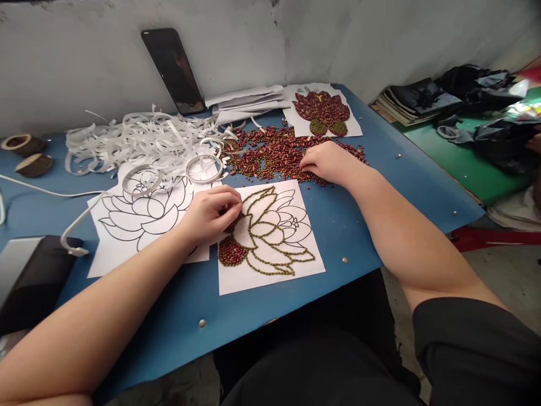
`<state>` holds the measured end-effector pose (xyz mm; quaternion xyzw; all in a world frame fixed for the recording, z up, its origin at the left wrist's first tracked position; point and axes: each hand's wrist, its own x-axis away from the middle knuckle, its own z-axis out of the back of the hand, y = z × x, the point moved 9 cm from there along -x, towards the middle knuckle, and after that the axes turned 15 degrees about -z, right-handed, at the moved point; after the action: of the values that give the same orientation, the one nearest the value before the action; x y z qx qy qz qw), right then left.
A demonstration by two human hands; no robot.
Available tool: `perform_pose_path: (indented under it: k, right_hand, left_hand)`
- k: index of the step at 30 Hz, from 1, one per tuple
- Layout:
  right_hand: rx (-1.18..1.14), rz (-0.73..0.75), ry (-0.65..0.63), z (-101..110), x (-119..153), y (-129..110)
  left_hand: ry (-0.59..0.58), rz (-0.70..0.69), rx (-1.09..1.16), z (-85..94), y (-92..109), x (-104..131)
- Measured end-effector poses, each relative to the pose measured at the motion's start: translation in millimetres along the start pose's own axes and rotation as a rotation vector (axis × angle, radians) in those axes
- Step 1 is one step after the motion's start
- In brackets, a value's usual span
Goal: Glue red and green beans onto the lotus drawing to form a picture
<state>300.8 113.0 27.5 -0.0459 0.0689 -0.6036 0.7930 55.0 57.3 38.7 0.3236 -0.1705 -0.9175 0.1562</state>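
A white sheet with a lotus outline [270, 230] lies near the table's front edge, its lines partly lined with green beans and one lower-left leaf filled with red beans [233, 251]. Over the sheet's upper left edge is my left hand [214, 211], fingers curled and pressed together; what they hold, if anything, is hidden. My right hand [327, 162] reaches into the right part of a spread pile of red and green beans [270, 151], fingertips pinched down among them. Anything between those fingertips is too small to make out.
White paper strips [139, 135] heap at the back left, beside tape rings [204, 169] and a second lotus drawing [139, 217]. A phone [173, 70] leans on the wall. A bean-covered lotus [321, 110] lies behind the pile. A black box [38, 282] and cable stand left.
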Motion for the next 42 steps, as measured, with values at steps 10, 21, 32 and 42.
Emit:
perform_pose_path:
  k: [10, 21, 32, 42]
  right_hand:
    - [0.194, -0.099, -0.008, -16, -6, 2]
    - [-0.098, -0.12, 0.089, 19, 5, 20]
    - [-0.042, -0.028, 0.022, 2, 3, 2]
    - [-0.062, -0.079, 0.054, 7, 1, 14]
  left_hand:
    - [0.003, 0.011, -0.001, 0.0, -1, 0]
    - [-0.015, 0.031, 0.0, -0.8, -2, -1]
    - [-0.022, 0.041, -0.015, -0.6, -2, -1]
    - [-0.007, 0.015, -0.003, -0.4, 0, -1]
